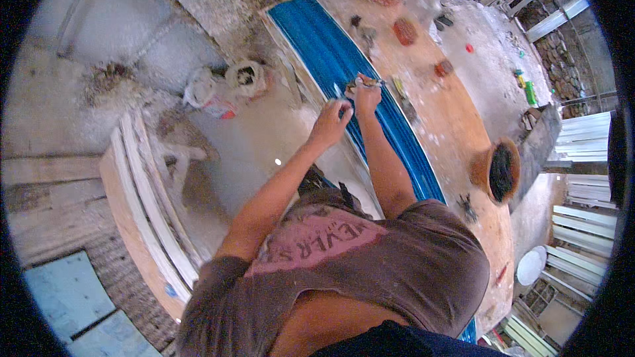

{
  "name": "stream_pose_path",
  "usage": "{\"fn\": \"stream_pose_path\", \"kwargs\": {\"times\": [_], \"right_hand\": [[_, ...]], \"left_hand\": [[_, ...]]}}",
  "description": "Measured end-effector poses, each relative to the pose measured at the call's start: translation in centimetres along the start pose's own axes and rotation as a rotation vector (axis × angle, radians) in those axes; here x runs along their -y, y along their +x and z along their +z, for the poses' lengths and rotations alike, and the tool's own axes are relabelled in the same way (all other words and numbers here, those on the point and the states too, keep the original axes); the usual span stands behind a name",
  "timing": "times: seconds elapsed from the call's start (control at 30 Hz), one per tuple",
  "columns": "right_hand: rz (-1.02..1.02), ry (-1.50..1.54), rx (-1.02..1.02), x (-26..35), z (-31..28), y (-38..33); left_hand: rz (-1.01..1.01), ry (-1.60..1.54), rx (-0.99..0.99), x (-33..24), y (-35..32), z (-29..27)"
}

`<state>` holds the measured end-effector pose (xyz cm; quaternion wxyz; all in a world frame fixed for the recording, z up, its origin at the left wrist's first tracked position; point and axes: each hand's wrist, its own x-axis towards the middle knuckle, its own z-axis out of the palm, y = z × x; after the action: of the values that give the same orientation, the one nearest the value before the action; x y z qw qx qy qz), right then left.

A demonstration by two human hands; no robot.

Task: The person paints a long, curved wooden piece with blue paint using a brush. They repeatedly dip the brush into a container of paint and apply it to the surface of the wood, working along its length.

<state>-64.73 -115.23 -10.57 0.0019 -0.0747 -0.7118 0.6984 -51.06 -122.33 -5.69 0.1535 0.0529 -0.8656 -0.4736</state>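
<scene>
A long, narrow panel (317,33), glossy blue with lengthwise grooves, lies along the wooden workbench (456,132). Over its middle, my right hand (368,96) is closed around a small tool-like object (375,82) with a greyish end; its exact kind is too blurred to make out. My left hand (331,123) is just to the left, at the panel's left edge, with its fingers curled. A dark spot shows between its thumb and fingers, but I cannot tell what it is. A small yellowish block (399,86) sits beside the panel's right edge.
A brown pot (504,172) with a dark inside stands on the bench at right. Farther up lie reddish lumps (405,32) and a clear bag. Open sacks (246,78) stand on the floor at left. White strips (135,178) rest on a stand at lower left.
</scene>
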Motion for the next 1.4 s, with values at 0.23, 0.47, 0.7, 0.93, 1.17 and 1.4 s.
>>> {"fn": "stream_pose_path", "kwargs": {"times": [0.23,0.47,0.7,0.93,1.17,1.4], "right_hand": [[0.032,-0.06,0.146,-2.1,27.7,16.3],[-0.396,-0.138,0.238,-1.8,38.6,23.5],[-0.413,-0.576,0.287,0.7,15.8,10.3],[-0.089,-0.643,0.023,1.5,-22.3,-10.0],[0.249,-0.605,-0.568,1.1,-60.8,-33.2],[0.342,-1.689,-0.916,0.0,-78.9,-44.2]], "left_hand": [[-0.348,-0.16,0.089,4.7,0.8,-4.2],[-0.259,-0.154,0.208,6.4,-1.4,-2.7],[-0.378,-0.271,0.328,5.9,-4.9,-3.5],[-0.346,-0.107,0.511,-0.6,-7.1,0.7],[-0.218,-0.339,0.702,-6.4,-15.6,13.1],[-0.092,-0.342,1.074,-15.3,-21.1,15.1]]}}
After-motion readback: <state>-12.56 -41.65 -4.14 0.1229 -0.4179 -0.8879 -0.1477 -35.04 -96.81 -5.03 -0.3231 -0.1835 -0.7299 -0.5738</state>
